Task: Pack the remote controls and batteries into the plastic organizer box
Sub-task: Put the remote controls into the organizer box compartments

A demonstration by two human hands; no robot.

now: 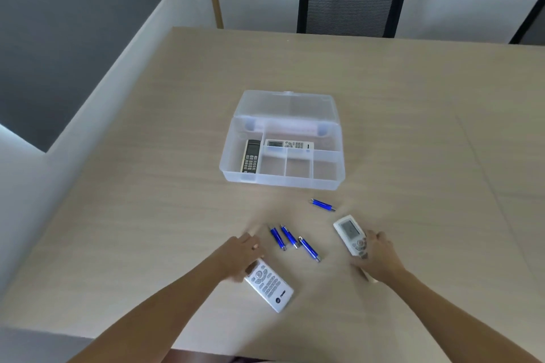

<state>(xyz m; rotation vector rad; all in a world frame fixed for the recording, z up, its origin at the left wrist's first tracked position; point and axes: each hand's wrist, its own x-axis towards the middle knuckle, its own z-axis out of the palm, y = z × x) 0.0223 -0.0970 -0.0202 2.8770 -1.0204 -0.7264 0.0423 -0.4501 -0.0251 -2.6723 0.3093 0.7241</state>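
A clear plastic organizer box stands open mid-table, its lid tipped back. Inside lie a dark remote in the left compartment and a white remote in the long rear one. Three blue batteries lie side by side in front of the box, and a fourth blue battery lies apart, nearer the box. My left hand rests on the top end of a white remote lying flat. My right hand grips the lower end of a white remote with a screen.
The wooden table ends at a left edge beside a white ledge. A black mesh chair stands behind the far edge. The front three small compartments of the box hold nothing.
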